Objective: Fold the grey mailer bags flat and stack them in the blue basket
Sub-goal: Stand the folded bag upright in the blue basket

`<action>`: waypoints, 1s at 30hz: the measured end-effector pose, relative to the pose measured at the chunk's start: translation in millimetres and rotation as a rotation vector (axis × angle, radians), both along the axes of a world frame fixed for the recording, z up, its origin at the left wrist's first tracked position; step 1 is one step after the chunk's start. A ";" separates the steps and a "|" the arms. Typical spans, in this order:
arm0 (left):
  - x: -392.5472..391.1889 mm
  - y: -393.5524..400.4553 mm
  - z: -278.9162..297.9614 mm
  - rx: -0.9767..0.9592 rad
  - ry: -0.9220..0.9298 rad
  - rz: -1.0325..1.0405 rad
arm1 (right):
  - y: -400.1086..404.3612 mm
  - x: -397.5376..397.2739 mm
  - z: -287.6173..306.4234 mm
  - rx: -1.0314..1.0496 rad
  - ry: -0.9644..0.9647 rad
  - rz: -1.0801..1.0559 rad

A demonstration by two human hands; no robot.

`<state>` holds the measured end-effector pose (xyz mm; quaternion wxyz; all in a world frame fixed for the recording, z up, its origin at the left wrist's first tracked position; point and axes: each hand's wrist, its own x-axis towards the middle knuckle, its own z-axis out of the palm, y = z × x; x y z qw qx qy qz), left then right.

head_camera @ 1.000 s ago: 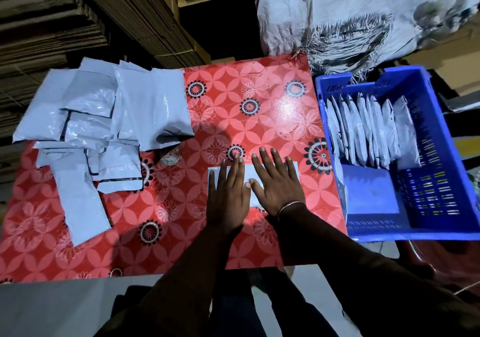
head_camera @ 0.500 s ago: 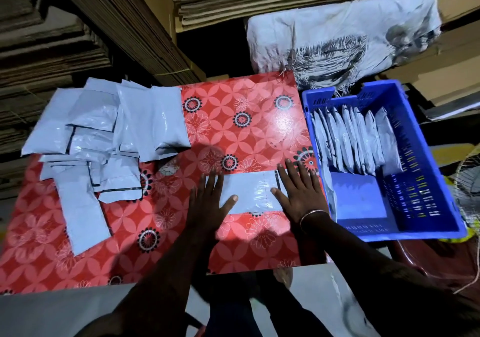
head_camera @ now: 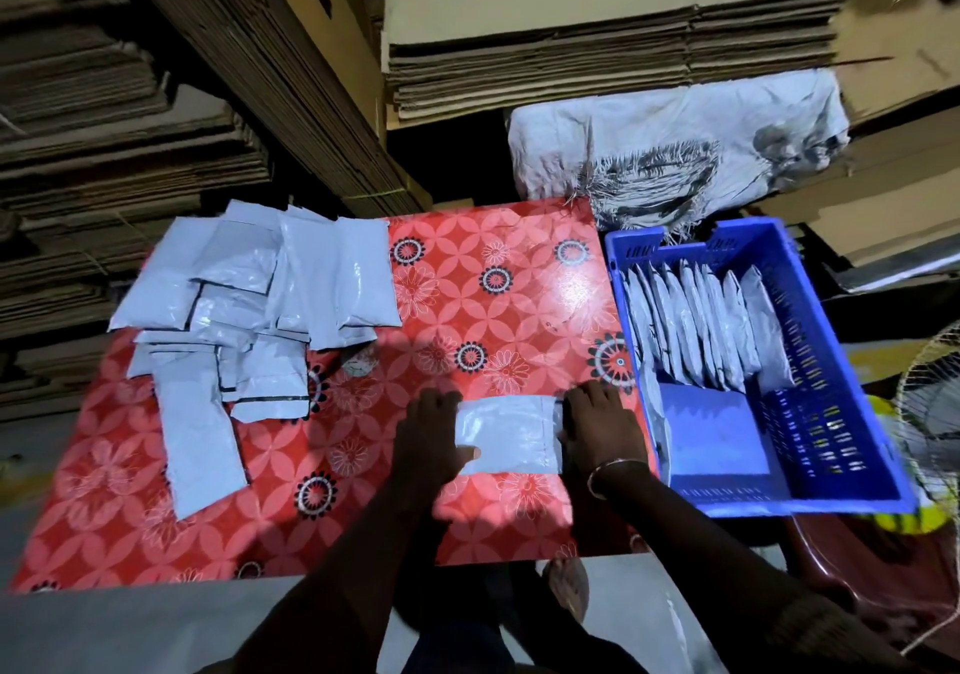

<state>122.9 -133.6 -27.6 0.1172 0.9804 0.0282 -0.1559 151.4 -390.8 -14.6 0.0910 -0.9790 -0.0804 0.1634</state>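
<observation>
Many grey bags (head_camera: 244, 309) are heaped loosely on the red surface (head_camera: 483, 309), far left of the basket (head_camera: 841, 413). Nearer the basket, one flat bag (head_camera: 506, 434) is held down on the surface between two hands. Its left end is gripped by the left hand (head_camera: 428, 437), thumb on top, fingers (head_camera: 439, 403) curled. Its right end, just beside the basket, is gripped by the right hand (head_camera: 597, 426) with curled fingers. Inside the basket, folded bags (head_camera: 696, 325) are stood on edge in a row against its far wall.
</observation>
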 end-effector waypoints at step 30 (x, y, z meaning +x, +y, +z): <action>-36.2 8.8 -21.1 -0.159 -0.345 -0.173 | -9.5 -13.2 0.0 0.154 -0.150 0.061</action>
